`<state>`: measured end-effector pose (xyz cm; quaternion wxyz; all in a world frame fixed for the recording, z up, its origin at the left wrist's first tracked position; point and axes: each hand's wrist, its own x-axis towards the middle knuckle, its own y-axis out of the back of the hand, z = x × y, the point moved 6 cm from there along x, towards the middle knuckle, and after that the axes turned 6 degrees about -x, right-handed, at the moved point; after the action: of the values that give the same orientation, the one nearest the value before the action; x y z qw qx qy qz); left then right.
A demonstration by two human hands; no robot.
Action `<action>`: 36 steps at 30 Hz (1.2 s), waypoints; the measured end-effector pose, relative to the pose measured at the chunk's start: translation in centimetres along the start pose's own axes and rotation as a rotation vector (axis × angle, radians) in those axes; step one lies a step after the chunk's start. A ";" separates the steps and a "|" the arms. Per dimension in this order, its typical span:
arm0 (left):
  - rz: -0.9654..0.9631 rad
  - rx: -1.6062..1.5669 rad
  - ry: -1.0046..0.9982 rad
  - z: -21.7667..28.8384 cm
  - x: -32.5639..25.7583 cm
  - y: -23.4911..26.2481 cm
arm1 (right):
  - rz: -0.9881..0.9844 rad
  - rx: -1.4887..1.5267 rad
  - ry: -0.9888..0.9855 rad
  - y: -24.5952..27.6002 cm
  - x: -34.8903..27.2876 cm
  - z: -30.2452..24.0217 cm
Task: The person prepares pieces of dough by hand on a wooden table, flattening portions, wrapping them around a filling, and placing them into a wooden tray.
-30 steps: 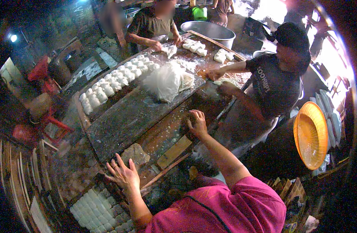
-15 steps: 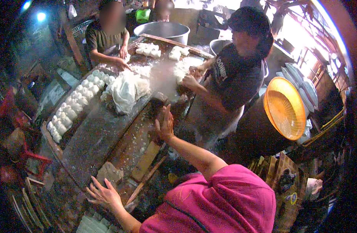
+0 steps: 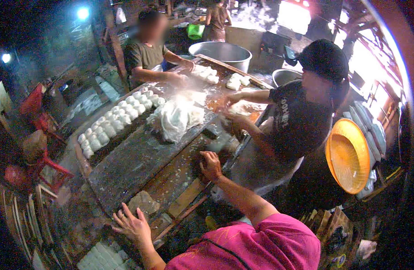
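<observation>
Left hand [image 3: 134, 226]: grip apart, likely bracing near table [image 3: 173, 175] edge. Beige slab [image 3: 144, 203] on table, just beside it. Right hand [image 3: 211, 166]: grip loosely apart, nothing seen inside. Dough pieces [image 3: 109, 129] rowed, probably saving space.

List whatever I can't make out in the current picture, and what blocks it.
- Left hand and right hand, palms: head view, hidden by the backs of the hands.
- Inside of the white bundle: head view, hidden by its wrapping.
- Black-shirted co-worker's hand: head view, blurred.
- Pale blocks: head view, cut by the lower edge.
</observation>
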<state>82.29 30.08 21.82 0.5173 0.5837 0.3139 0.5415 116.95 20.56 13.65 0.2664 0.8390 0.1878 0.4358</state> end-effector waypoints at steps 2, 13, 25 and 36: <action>-0.014 -0.027 0.021 -0.7 0.0 -0.4 | 0.018 0.012 0.021 -0.8 -0.1 0.4; 0.033 -0.044 -0.034 -1.4 0.0 -1.5 | -0.034 0.007 -0.027 0.0 0.1 -0.6; 0.019 -0.072 -0.003 -1.5 -0.1 -1.5 | -0.040 -0.062 -0.051 -0.1 -0.1 -0.2; 0.022 -0.030 -0.029 -1.3 -0.1 -1.4 | -0.050 -0.075 -0.027 -1.0 -0.3 0.6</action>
<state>81.24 30.69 20.28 0.5242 0.5872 0.2918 0.5434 117.19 21.01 12.61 0.3108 0.8294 0.1885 0.4242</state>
